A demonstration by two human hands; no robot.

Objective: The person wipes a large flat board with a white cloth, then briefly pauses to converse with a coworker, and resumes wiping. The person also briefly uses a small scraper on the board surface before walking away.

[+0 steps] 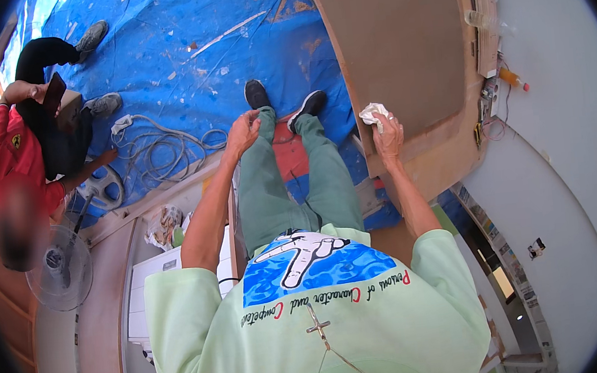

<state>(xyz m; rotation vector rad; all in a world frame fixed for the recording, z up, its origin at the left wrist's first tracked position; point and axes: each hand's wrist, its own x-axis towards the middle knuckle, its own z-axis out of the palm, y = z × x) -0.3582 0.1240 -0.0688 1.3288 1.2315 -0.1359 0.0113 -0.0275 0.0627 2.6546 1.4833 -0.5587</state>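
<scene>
My left hand [243, 131] is beside my left trouser leg, its fingers curled; whether anything small is in them I cannot make out. My right hand [388, 133] grips a crumpled white cloth or paper [373, 113] near the edge of a large brown board [404, 47]. My green-trousered legs [264, 182] stretch up the picture to dark shoes [306, 110], with a blue tarp [212, 36] around them.
At left a co-worker in red [11, 153] holds a dark phone [54, 92]. A coiled grey cable [166, 156] lies on the tarp. A standing fan [58, 267] is lower left, near a white appliance [153, 279]. A pale wall [567, 218] bounds the right.
</scene>
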